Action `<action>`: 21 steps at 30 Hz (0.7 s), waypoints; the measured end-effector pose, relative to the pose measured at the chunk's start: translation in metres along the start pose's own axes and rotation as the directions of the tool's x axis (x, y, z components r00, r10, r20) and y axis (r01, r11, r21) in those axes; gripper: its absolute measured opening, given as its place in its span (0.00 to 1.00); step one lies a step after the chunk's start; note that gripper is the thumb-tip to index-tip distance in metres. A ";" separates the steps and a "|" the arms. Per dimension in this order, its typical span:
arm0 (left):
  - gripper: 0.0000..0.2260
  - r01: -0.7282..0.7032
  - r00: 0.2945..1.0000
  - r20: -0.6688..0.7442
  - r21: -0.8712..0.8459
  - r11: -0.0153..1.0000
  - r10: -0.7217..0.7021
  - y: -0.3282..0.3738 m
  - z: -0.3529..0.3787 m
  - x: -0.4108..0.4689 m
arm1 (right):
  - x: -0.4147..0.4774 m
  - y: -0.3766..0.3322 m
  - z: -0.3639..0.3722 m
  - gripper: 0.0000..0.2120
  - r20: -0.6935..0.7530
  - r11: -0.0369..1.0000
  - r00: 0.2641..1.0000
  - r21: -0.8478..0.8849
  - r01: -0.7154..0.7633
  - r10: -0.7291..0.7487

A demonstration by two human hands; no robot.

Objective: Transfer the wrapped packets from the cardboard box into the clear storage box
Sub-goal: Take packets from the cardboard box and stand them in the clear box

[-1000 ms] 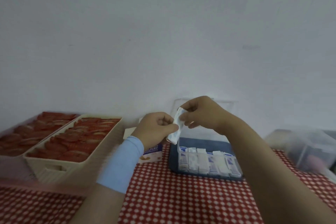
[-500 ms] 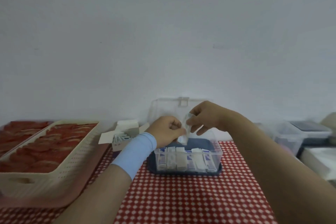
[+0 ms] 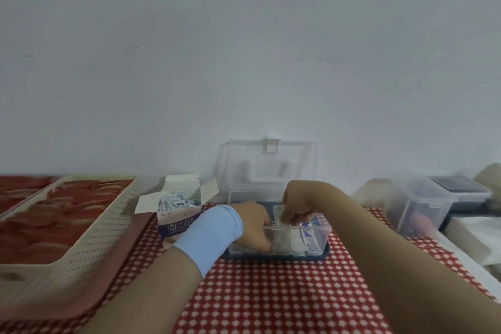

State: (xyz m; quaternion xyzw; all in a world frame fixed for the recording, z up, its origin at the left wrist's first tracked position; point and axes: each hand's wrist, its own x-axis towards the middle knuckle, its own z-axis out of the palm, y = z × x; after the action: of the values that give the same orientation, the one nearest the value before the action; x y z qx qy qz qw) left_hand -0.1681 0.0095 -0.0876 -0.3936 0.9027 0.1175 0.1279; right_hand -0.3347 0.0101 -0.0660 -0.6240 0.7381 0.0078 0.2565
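Observation:
The clear storage box point(image 3: 321, 236) stands on a dark blue base at the table's middle, its lid point(image 3: 268, 163) raised against the wall. Several white and blue wrapped packets point(image 3: 309, 241) stand in a row inside it. My right hand point(image 3: 301, 203) pinches one white wrapped packet point(image 3: 280, 218) at its top, the packet reaching down into the box. My left hand point(image 3: 253, 225), with a light blue wristband, is inside the box at its left end, fingers down among the packets; what it grips is hidden. The open cardboard box point(image 3: 177, 209) with more packets stands left of the clear box.
A cream perforated basket point(image 3: 89, 236) with red items sits at the left on a pinkish tray, a second one behind it. Clear lidded containers point(image 3: 423, 203) stand at the right, beside white folded material point(image 3: 477, 238). A red and white checked cloth point(image 3: 271, 293) covers the table.
Both hands have come down from above the clear box into it, carrying the white packet down with them. The camera view also shifted to the left.

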 end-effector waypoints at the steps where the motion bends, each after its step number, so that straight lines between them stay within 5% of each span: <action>1: 0.20 -0.004 1.000 -0.007 -0.011 1.000 0.004 -0.001 0.001 0.001 | 0.002 0.000 0.002 0.11 -0.001 1.000 1.000 -0.010 -0.002 0.002; 11: 0.24 -0.035 0.997 -0.075 -0.094 0.995 0.028 0.006 0.002 0.004 | 0.009 -0.007 0.020 0.11 -0.125 0.978 0.992 -0.202 -0.042 0.017; 16: 0.12 -0.001 1.000 -0.019 -0.074 0.997 -0.001 0.017 0.009 0.018 | 0.012 -0.010 0.026 0.10 -0.149 0.953 0.989 -0.297 -0.064 0.020; 21: 0.10 0.017 0.999 -0.032 -0.107 0.994 -0.020 0.016 0.014 0.025 | 0.005 -0.009 0.018 0.10 -0.132 0.953 0.991 -0.292 -0.077 0.039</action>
State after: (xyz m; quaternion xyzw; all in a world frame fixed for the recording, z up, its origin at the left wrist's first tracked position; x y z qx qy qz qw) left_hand -0.1947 0.0072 -0.1067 -0.4100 0.8935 0.1579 0.0930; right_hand -0.3199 0.0090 -0.0809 -0.6327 0.7611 0.0870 0.1134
